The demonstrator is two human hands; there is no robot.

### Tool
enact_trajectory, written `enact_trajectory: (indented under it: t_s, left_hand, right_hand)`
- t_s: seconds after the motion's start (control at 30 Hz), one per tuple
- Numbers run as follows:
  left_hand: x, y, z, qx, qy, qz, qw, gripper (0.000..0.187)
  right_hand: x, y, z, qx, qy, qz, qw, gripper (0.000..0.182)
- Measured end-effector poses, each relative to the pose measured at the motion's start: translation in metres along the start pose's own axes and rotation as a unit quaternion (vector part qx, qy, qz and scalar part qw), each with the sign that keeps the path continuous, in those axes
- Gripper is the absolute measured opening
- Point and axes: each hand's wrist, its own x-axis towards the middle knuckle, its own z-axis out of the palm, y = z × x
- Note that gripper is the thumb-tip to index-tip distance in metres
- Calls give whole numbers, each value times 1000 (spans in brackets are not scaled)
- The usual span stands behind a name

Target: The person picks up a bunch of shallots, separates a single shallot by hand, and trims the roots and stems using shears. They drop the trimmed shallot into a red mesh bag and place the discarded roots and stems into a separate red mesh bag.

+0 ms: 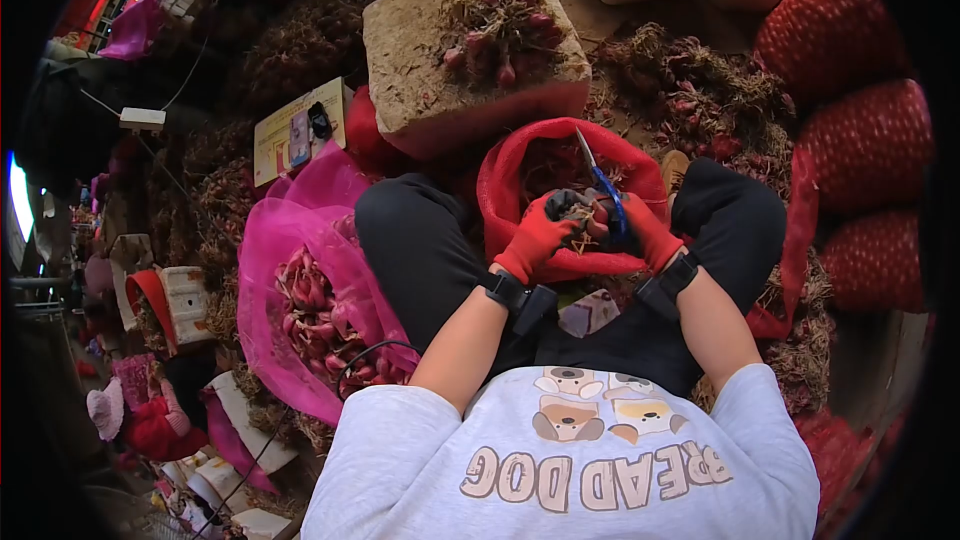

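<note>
My left hand (545,232), in a red and dark glove, is closed around a small bunch of shallots (592,224) with dry stalks. My right hand (642,228), gloved the same way, grips blue-handled scissors (605,183) whose blades point up and away from me. Both hands meet over the near rim of an open red mesh sack (492,185) between my knees. More shallots show dimly inside that sack. By my left leg lies a pink mesh bag (262,315) filled with cleaned shallots (318,305).
Ahead stands a worn foam block (410,50) with a shallot bunch (505,35) on top. Unsorted shallots (700,105) lie heaped to the right, beside stacked full red sacks (865,145). A board (300,130) with phones is ahead left. Another person (160,420) sits far left.
</note>
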Motion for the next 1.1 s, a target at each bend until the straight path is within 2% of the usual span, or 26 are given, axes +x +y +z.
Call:
enact_trajectory:
  t_s: [0.03, 0.13, 0.23, 0.27, 0.33, 0.37, 0.47, 0.53, 0.63, 0.73, 0.77, 0.83, 0.93, 0.97, 1.07, 1.1]
  left_hand:
    - [-1, -5, -2, 39, -3, -1, 999, 26]
    - [-1, 5, 4, -136, 70, -115, 981, 21]
    - [-2, 26, 7, -199, 185, -157, 950, 17]
    - [-2, 21, 6, -168, 194, -140, 956, 16]
    - [-1, 3, 2, -107, 211, -108, 966, 16]
    - [-1, -7, 1, -98, 197, -101, 970, 15]
    - [0, -25, -1, -65, 166, -85, 980, 13]
    - [2, -29, -3, -36, 161, -77, 983, 12]
    - [3, -29, -14, -179, 214, -132, 951, 15]
    - [11, -23, -12, -83, 288, -46, 953, 22]
    - [13, -20, -11, -90, 276, -24, 957, 24]
    - [13, 12, 2, -105, 251, 18, 962, 28]
    - [6, 11, -3, -54, 50, -39, 997, 33]
    - [4, 1, -4, -21, 76, -28, 996, 26]
    - [1, -1, -7, 67, 79, -110, 989, 14]
    - [-1, 1, -5, 86, 88, -101, 987, 12]
  right_hand:
    - [-1, 1, 5, 3, -1, -13, 1000, 19]
    - [4, 7, 9, -93, 192, -57, 975, 19]
    - [5, 2, 18, -232, 161, -173, 944, 24]
    - [5, 1, 23, -340, 165, -228, 897, 26]
    - [0, 2, 39, -537, 164, -326, 760, 29]
    - [-6, 0, 49, -582, 173, -308, 732, 35]
    - [6, 13, 30, -418, 170, -237, 860, 37]
    - [11, 9, 17, -335, 161, -226, 900, 35]
    - [9, -3, 11, -215, 134, -205, 945, 33]
    - [1, -21, 16, -129, 99, -154, 975, 35]
    - [0, -21, 16, -108, 62, -145, 981, 37]
    - [1, -18, 11, -143, 48, -111, 982, 38]
    - [-1, -13, 11, -215, 55, -95, 970, 38]
    - [0, -11, 10, -251, 63, -103, 961, 37]
    - [0, -7, 13, -330, 84, -139, 930, 35]
    - [0, -7, 17, -352, 91, -153, 919, 34]
